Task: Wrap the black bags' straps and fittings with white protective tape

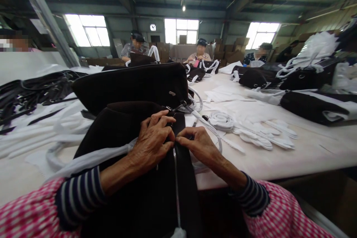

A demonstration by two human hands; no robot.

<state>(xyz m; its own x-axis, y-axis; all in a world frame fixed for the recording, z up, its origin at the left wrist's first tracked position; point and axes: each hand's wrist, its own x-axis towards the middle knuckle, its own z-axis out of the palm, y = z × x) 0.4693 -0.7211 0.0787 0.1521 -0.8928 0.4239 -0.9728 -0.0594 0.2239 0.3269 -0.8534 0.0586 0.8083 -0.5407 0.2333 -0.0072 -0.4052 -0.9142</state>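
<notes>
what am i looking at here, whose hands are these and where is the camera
There is no machine here. One camera sits on a person's head and looks forward and down, so the two hands at the bottom are that person's own. The left hand and right hand both pinch the top of a dark bag, right at its zipper. The bag rests at the near edge of a long pale table. Behind it stands a second dark bag. To the right lie white straps, and to the left black straps. Other people sit at the far side with more bags.
</notes>
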